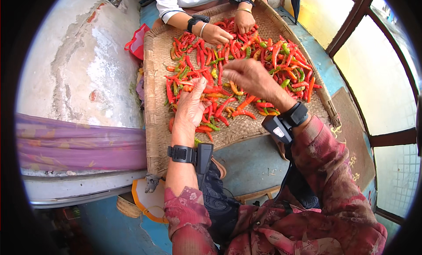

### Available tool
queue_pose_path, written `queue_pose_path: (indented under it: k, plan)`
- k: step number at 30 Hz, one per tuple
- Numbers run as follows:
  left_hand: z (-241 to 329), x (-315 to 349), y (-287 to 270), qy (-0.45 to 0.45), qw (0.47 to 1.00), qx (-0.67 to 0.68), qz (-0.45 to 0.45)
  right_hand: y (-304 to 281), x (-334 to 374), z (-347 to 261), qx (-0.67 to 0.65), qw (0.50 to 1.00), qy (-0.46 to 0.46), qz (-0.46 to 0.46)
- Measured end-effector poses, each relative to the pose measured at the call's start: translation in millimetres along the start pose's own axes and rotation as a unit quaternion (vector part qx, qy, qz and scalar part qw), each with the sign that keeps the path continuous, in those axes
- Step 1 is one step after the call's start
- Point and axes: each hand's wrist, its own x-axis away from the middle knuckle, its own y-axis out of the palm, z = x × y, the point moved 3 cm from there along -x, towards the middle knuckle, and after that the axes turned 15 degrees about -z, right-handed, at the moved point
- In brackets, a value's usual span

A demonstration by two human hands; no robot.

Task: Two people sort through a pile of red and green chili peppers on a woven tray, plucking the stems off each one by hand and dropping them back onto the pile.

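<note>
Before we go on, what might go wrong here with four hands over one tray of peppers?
Two risks stand out. The right hand is over the same pile of peppers as the co-worker's hands, so they might bump. Some peppers also lie close to the right rim of the woven tray, so a careless sweep could push them over.

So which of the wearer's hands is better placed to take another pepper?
Probably the right hand: it is over the peppers with none clearly in its grip, while the left hand appears to hold a reddish pepper.
</note>
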Motion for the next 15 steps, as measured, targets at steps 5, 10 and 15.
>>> queue_pose_path:
  k: [5, 10, 15]
  plan:
    - [-4.0, -3.6, 0.3, 0.0, 1.0, 0.018, -0.01, 30.3, 4.2, -11.5, 0.071, 0.995, -0.014, -0.064]
    - [0.9, 3.1, 9.2, 0.053, 0.993, 0.045, -0.097, 21.0, 1.6, -9.8, -0.005, 0.999, 0.013, -0.036]
    - [-0.1, 2.7, 11.7, 0.025, 0.995, 0.033, -0.092, 16.8, 3.2, -1.5, -0.044, 0.999, 0.009, -0.021]
